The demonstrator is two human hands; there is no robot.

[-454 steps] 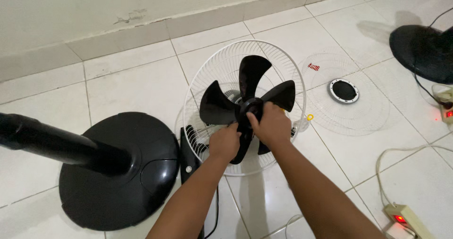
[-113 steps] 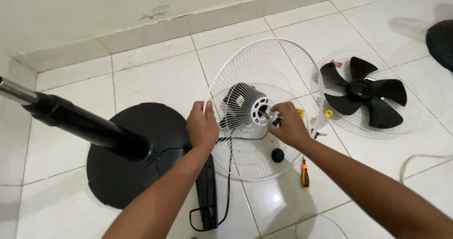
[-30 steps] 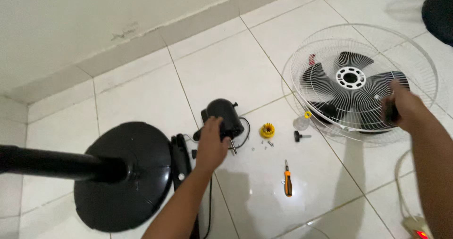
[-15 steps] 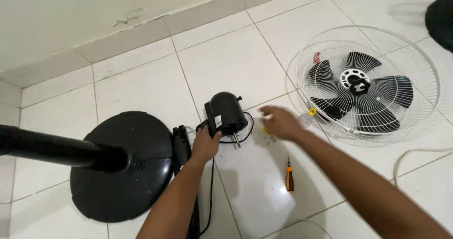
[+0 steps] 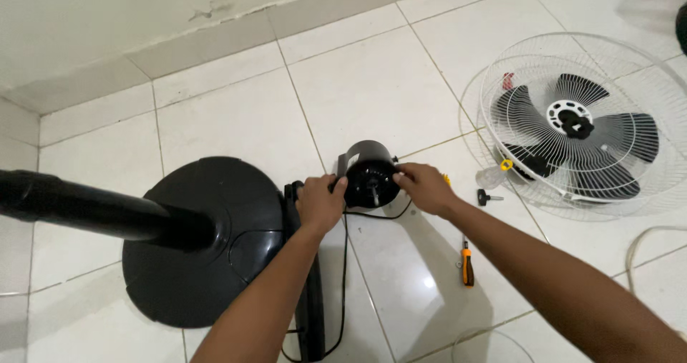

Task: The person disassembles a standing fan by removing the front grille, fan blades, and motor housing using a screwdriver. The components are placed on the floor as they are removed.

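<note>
Both hands are on the motor [image 5: 369,174] now, the black drum sitting on the white tiled floor [image 5: 372,84] just past the round black base [image 5: 207,241]. The left hand [image 5: 320,202] grips the motor's left side, fingers curled around its edge, thumb up by the rim. The right hand [image 5: 424,186] comes in from the other side, fingertips pressed to the motor's right edge, so the drum sits clasped between the two. The motor's face points toward the camera, a small shaft showing at its centre. A black cord [image 5: 343,277] trails from under the motor down the floor, running along the black upright piece [image 5: 309,298] that lies beside the base. The thick black pole [image 5: 86,209] cuts across the left foreground, out of focus, ending over the base. Off to the right, well apart from the hands, the white wire guard [image 5: 572,191] lies flat with the black blade [image 5: 572,130] resting inside it, and a yellow clip [image 5: 506,165] on its near rim. Between guard and hands, a small black knob [image 5: 486,197] lies on the tile. Nearer the camera, just beside the right forearm, an orange-and-black screwdriver [image 5: 466,264] lies on the floor. A white cable [image 5: 644,245] curls at the right edge.
</note>
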